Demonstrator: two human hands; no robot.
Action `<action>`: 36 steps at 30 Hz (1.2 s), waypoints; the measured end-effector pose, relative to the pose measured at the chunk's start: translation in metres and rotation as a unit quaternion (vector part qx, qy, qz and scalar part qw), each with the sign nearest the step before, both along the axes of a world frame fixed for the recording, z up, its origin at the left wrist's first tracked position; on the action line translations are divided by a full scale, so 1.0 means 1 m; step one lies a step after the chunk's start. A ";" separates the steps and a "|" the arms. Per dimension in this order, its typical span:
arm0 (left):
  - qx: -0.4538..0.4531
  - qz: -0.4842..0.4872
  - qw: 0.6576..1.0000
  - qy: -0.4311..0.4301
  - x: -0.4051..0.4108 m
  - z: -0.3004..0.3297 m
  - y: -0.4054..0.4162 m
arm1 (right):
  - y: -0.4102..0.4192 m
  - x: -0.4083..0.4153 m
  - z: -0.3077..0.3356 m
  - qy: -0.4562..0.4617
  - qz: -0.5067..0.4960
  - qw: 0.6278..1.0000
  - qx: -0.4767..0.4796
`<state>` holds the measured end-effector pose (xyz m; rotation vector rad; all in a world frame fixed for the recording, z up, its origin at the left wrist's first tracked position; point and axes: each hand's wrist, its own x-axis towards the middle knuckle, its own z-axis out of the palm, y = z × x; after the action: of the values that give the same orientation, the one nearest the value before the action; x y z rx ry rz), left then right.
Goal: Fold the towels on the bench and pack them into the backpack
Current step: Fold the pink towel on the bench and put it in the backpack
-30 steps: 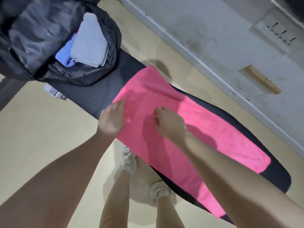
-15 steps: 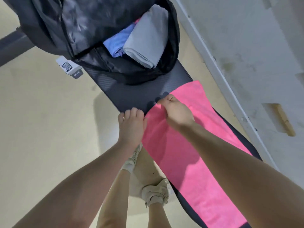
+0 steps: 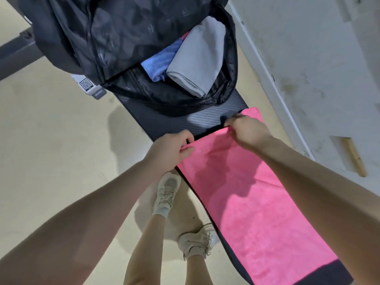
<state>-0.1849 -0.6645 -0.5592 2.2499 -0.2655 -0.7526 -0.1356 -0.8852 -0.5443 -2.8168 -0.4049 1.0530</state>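
A pink towel (image 3: 257,206) lies spread lengthwise along the black bench (image 3: 185,120). My left hand (image 3: 170,149) pinches the towel's near corner at its top edge. Along the same top edge, closer to the far corner, my right hand (image 3: 246,130) grips the cloth and lifts it slightly off the pad. The open black backpack (image 3: 123,38) rests on the bench's far end. Inside it lie a folded grey towel (image 3: 199,60) and a folded blue towel (image 3: 158,62), with a strip of pink showing behind them.
A white wall with a baseboard (image 3: 273,79) runs close along the bench's right side. A white tag with a QR code (image 3: 86,84) hangs beside the backpack. My feet in pale sneakers (image 3: 166,192) stand on the beige floor left of the bench.
Both hands have slid from the towel's middle up to its top edge and taken hold of it. The view has shifted toward the backpack.
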 end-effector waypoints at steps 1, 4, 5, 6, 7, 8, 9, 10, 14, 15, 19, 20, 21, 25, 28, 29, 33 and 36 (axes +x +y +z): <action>-0.006 -0.003 1.000 0.002 0.006 0.001 0.004 | -0.008 0.003 0.003 -0.017 -0.024 0.999 -0.020; 0.015 0.017 0.999 -0.030 0.020 0.007 0.013 | -0.025 0.011 0.011 -0.071 -0.068 0.993 -0.069; 0.023 0.040 0.998 -0.050 0.023 0.009 0.015 | -0.027 0.014 0.012 -0.098 -0.078 0.989 -0.077; 0.028 0.066 0.995 -0.069 0.027 0.012 0.017 | -0.028 0.018 0.014 -0.123 -0.092 0.985 -0.078; 0.031 0.088 0.992 -0.080 0.030 0.014 0.019 | -0.028 0.022 0.015 -0.147 -0.113 0.980 -0.070; 0.031 0.102 0.991 -0.081 0.033 0.017 0.020 | -0.028 0.026 0.017 -0.167 -0.141 0.974 -0.056; 0.029 0.110 0.991 -0.076 0.036 0.020 0.021 | -0.027 0.031 0.020 -0.184 -0.176 0.966 -0.037; 0.022 0.118 0.991 -0.066 0.038 0.023 0.021 | -0.025 0.036 0.024 -0.199 -0.220 0.955 -0.016; -0.039 0.151 0.988 0.004 0.034 0.032 0.015 | -0.031 0.042 0.040 -0.216 -0.344 0.913 0.037; -0.043 0.135 0.990 0.008 0.030 0.033 0.010 | -0.037 0.037 0.042 -0.209 -0.348 0.914 0.023; -0.042 0.056 0.997 -0.016 0.010 0.036 -0.019 | -0.062 -0.011 0.040 -0.150 -0.337 0.929 -0.020; -0.059 0.041 0.997 0.000 0.003 0.038 -0.029 | -0.067 -0.026 0.039 -0.143 -0.345 0.927 -0.016; -0.078 0.024 0.996 0.025 -0.004 0.042 -0.039 | -0.072 -0.040 0.039 -0.140 -0.359 0.923 -0.013; -0.105 -0.054 0.988 0.102 -0.032 0.052 -0.078 | -0.099 -0.094 0.029 -0.095 -0.469 0.875 0.077; -0.087 -0.087 0.975 0.187 -0.049 0.062 -0.104 | -0.121 -0.126 0.025 -0.061 -0.627 0.759 0.165; -0.075 -0.104 0.969 0.211 -0.055 0.066 -0.112 | -0.129 -0.138 0.023 -0.061 -0.656 0.734 0.165; -0.055 -0.167 0.951 0.256 -0.085 0.085 -0.152 | -0.155 -0.190 0.024 -0.075 -0.745 0.648 0.141; -0.064 -0.186 0.935 0.296 -0.115 0.098 -0.181 | -0.169 -0.226 0.031 -0.083 -0.787 0.596 0.138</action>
<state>-0.2995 -0.8456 -0.4616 1.7626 -0.4340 -1.5235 -0.3612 -1.0541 -0.5132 -1.6990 1.4966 0.1714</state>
